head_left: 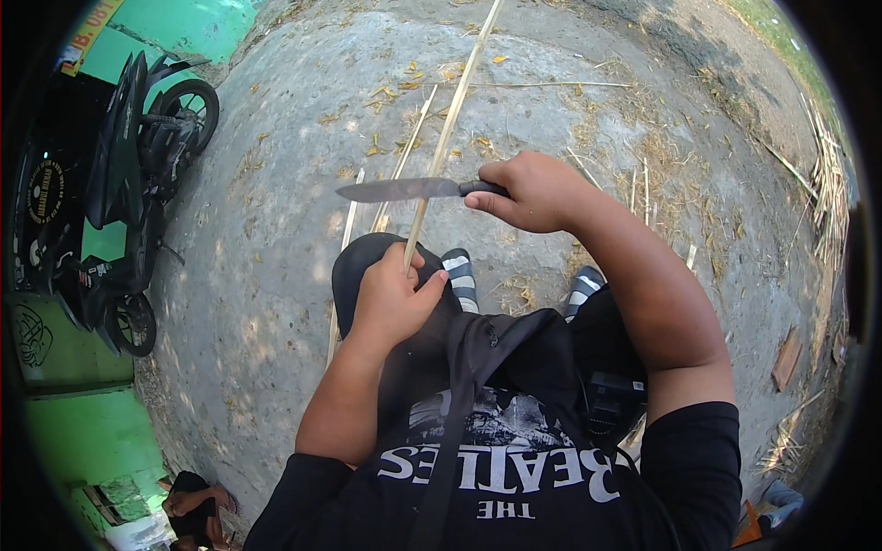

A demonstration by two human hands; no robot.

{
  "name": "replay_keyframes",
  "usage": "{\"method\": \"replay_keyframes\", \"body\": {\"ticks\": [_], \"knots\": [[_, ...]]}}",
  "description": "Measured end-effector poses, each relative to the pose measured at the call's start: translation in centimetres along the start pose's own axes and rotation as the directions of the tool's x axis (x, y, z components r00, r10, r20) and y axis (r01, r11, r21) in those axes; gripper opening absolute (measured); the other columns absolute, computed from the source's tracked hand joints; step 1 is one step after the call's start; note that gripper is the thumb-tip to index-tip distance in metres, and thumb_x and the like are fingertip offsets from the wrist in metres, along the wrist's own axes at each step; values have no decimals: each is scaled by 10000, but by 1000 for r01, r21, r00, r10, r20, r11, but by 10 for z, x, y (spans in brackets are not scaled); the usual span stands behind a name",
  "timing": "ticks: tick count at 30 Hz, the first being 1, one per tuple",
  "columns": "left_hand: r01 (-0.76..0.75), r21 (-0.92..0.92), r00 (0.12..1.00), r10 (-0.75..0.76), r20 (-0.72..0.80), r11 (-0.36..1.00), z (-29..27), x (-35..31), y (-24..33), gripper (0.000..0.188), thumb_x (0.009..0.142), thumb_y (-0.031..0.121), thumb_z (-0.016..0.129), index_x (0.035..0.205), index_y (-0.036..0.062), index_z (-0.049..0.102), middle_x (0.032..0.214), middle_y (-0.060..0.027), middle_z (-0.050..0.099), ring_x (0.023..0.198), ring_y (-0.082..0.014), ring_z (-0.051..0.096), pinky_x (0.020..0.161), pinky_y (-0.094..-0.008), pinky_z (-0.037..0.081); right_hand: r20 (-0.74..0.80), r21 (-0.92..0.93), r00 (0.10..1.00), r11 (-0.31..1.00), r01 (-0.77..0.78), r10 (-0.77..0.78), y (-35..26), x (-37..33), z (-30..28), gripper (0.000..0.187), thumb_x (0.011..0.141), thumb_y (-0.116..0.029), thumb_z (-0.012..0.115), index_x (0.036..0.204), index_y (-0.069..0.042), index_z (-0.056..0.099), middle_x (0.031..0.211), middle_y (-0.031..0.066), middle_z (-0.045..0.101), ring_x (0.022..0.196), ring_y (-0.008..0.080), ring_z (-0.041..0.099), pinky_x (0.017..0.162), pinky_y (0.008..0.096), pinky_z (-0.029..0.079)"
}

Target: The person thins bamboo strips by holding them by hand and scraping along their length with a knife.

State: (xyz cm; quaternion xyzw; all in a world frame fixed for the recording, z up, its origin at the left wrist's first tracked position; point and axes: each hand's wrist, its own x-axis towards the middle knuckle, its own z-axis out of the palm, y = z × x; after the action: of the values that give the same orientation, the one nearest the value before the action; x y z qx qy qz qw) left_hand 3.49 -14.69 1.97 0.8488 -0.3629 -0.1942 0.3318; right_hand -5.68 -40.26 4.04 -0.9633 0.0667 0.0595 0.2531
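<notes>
My left hand point(390, 296) is closed around the near end of a long, pale strip that looks like split bamboo point(454, 112), just above my left knee. The strip slants away from me to the top of the view. In my right hand point(531, 191) is a knife point(401, 190) with a dark handle, its broad blade pointing left. The blade crosses the strip a little beyond my left hand; whether it touches the strip I cannot tell. Two shorter strips point(404, 158) lie on the ground past my left knee.
A dark motorcycle point(152, 138) stands at the far left by a green wall point(78, 432). A heap of thin strips point(830, 184) lies at the right edge, near a brick-coloured piece point(786, 358). Dry leaves and shavings litter the concrete ground point(276, 230). Another person point(195, 510) is at the lower left.
</notes>
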Motion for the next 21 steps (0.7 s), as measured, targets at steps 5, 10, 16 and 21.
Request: {"method": "replay_keyframes", "body": {"ticks": [5,10,16,21], "knots": [[36,58,999,-35,-2,998,4,6,4,339,828,206,812,934,-1,565,578,-61,533,493,-183,510,515,-342,431,-43,170,994,982,-88,96,23,10,5,576,1002,-582,532,1003,-33,704,863,228,703,866,449,676,779,521,524],[18,48,997,-14,-74,999,4,0,4,360,828,224,824,939,3,563,551,-12,465,491,-111,434,499,-321,380,-3,119,1000,993,-19,19,2,9,10,585,1003,-580,517,1008,-29,714,875,241,704,878,442,683,815,525,533],[-22,111,995,32,-90,994,11,2,1,373,824,237,826,935,1,560,545,-39,476,469,-154,451,497,-339,389,37,145,999,989,26,-32,10,5,18,596,1003,-583,535,932,-8,676,762,235,660,777,454,657,721,524,510],[13,95,997,-6,-74,995,8,1,5,369,829,251,814,934,-1,567,563,-69,519,495,-223,522,517,-375,431,-23,186,998,981,56,-53,16,15,28,564,1001,-563,556,890,-21,667,743,216,652,735,421,656,693,503,502]]}}
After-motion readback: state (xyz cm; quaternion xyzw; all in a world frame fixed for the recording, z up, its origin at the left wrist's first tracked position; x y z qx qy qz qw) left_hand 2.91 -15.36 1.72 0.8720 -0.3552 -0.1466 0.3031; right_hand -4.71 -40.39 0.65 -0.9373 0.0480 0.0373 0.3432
